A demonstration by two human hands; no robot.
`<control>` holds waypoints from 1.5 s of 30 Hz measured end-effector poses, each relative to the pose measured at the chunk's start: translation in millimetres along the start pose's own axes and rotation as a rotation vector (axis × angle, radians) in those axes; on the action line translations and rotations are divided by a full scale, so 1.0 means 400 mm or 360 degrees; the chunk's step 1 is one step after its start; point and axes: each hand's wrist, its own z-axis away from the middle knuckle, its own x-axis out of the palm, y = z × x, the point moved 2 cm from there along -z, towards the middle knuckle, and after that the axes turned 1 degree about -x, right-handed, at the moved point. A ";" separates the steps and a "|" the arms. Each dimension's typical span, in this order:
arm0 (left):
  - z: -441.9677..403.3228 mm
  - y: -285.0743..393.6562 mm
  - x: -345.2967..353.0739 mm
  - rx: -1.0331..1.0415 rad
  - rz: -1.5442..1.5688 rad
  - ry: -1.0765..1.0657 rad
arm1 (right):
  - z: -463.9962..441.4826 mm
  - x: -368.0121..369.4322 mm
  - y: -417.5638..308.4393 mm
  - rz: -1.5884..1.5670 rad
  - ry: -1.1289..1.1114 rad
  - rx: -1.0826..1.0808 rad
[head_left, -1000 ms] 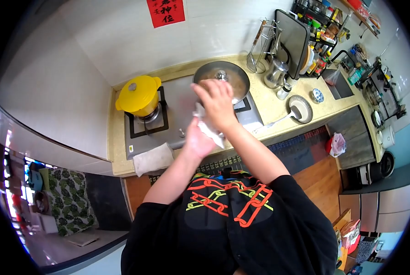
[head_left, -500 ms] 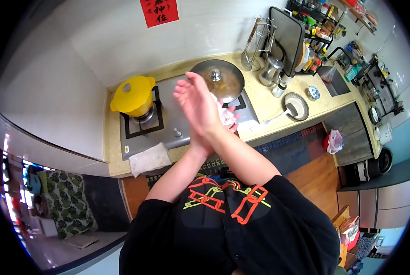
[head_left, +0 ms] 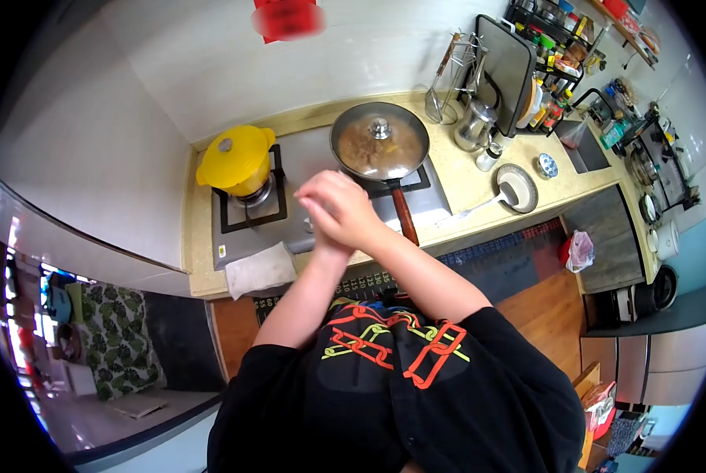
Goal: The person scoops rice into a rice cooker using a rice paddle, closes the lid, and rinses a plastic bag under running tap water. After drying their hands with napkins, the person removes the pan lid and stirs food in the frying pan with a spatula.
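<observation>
My right hand (head_left: 342, 206) lies curled over my left hand (head_left: 331, 241) in front of the stove (head_left: 305, 162). Its fingers are pressed together; whatever may be between the palms is hidden. Most of my left hand is covered, its fingers out of sight. Just beyond them, to the right, a frying pan (head_left: 334, 140) with a glass lid (head_left: 368, 151) holds brown food, its wooden handle (head_left: 402, 213) pointing towards me. A yellow lidded pot (head_left: 238, 164) sits on the left burner. The folded white cloth (head_left: 260, 272) rests at the front left edge.
On the counter (head_left: 455, 185) to the right are a metal pitcher (head_left: 474, 126), a small jar (head_left: 488, 156), a patterned bowl (head_left: 547, 165) and a plate (head_left: 529, 197) with a spatula (head_left: 508, 194). Beyond them stand a whisk rack (head_left: 457, 75), seasoning bottles (head_left: 548, 114) and a sink (head_left: 585, 154).
My hands have drawn together and moved left, off the pan, whose handle now shows. The white tissue seen between my hands before is no longer visible.
</observation>
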 end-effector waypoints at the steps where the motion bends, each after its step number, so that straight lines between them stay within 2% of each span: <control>1: 0.034 0.036 0.063 -0.0016 0.0008 -0.0080 | 0.010 -0.023 -0.016 0.0194 -0.0204 -0.0063; 3: 0.083 0.106 0.150 -0.0044 0.0022 -0.0241 | 0.028 -0.035 -0.030 0.0607 -0.0377 -0.0194; 5: 0.086 0.153 0.125 -0.0207 -0.0042 -0.0419 | 0.066 -0.007 0.019 0.0628 -0.0324 0.0018; 6: 0.081 0.155 0.122 -0.0274 0.0105 -0.0502 | 0.073 0.000 0.031 0.0622 -0.0267 0.0006; 10: 0.089 0.134 0.179 -0.0356 0.0012 -0.0451 | 0.079 0.024 0.098 0.0337 0.0028 0.0012; 13: 0.080 0.137 0.146 -0.0331 -0.0907 -0.0604 | 0.057 -0.022 0.103 -0.1248 0.0365 0.1104; 14: 0.080 0.149 0.137 -0.0374 -0.1110 -0.0569 | 0.044 -0.050 0.058 -0.1203 0.0437 0.1158; 17: 0.011 0.180 0.073 -0.0322 -0.1938 -0.0249 | 0.033 -0.039 -0.001 0.0036 -0.0117 0.0115; 18: 0.004 0.159 -0.004 -0.0190 -0.1371 -0.0273 | 0.043 -0.009 -0.037 0.0392 -0.0327 -0.0162; 19: -0.015 0.145 -0.038 0.0091 -0.1645 -0.0299 | 0.055 0.017 -0.068 0.0433 -0.0495 -0.0374; 20: -0.032 0.130 -0.071 0.0384 -0.1926 -0.0272 | 0.088 0.062 -0.065 0.0409 -0.0586 -0.0430; 21: -0.056 0.121 -0.054 0.0871 -0.3032 -0.0227 | 0.118 0.101 -0.060 0.0342 -0.0512 -0.0391; 22: -0.055 0.119 -0.048 0.0631 -0.3159 -0.0279 | 0.131 0.108 -0.050 0.0345 -0.0544 -0.0337; 24: -0.052 0.118 -0.036 0.0139 -0.3376 -0.0379 | 0.145 0.115 -0.026 0.0343 -0.0573 -0.0298; 27: -0.052 0.114 -0.033 -0.0110 -0.3084 -0.0277 | 0.146 0.115 -0.004 0.0365 -0.0567 -0.0238; 30: 0.033 0.124 0.050 0.0381 -0.3677 -0.0563 | 0.106 0.095 0.004 0.0333 -0.0509 0.0023; 32: 0.010 0.108 -0.047 0.0810 -0.3362 -0.0619 | 0.065 0.059 0.048 0.0134 -0.0362 0.0262; 33: 0.024 0.109 -0.008 0.0767 -0.3412 -0.0632 | 0.052 0.040 0.072 0.0267 -0.0087 -0.0065; 34: 0.039 0.111 0.032 0.0724 -0.3461 -0.0647 | 0.072 0.027 0.114 0.0138 -0.0329 0.0204; 35: 0.063 0.122 0.082 0.0597 -0.3683 -0.0822 | 0.094 0.022 0.150 0.0008 -0.0568 0.0473; 37: 0.094 0.148 0.114 0.0297 -0.4096 -0.1186 | 0.130 0.041 0.155 -0.0610 -0.0590 0.1028; 38: 0.091 0.158 0.106 0.0578 -0.3917 -0.1357 | 0.154 0.053 0.153 -0.0921 -0.0592 0.1305; 41: 0.092 0.151 0.096 0.0532 -0.4179 -0.1740 | 0.200 0.102 0.167 -0.1193 -0.0230 0.1570; 42: 0.095 0.153 0.097 0.0598 -0.4377 -0.1797 | 0.186 0.103 0.146 -0.1458 -0.0139 0.1788; 45: 0.105 0.165 0.090 0.0987 -0.3996 -0.1844 | 0.180 0.104 0.147 -0.1674 -0.0139 0.1790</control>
